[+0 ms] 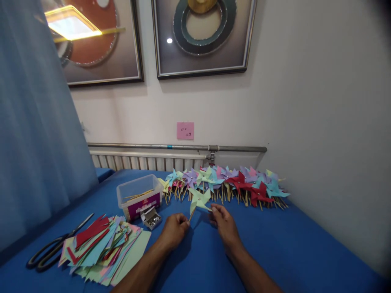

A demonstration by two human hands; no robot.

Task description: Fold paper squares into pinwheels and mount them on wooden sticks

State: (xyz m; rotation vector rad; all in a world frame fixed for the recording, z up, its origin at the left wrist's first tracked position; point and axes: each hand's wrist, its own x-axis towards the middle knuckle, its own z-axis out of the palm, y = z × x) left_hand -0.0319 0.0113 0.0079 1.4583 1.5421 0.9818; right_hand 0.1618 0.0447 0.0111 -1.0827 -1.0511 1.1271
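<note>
Gently, the left hand [174,230] is pinching the stiff stick of a featherlight pinwheel [199,198]. The right hand [225,223] is nipping its flimsy blade.

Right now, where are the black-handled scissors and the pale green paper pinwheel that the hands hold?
black-handled scissors [62,239]: head view, on the handle.
pale green paper pinwheel [199,199]: head view, centre of the vanes.

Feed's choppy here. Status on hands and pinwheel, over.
Left hand pinches stick of green pinwheel. Right hand on a blade tip. Finished pinwheel row close behind.
</note>
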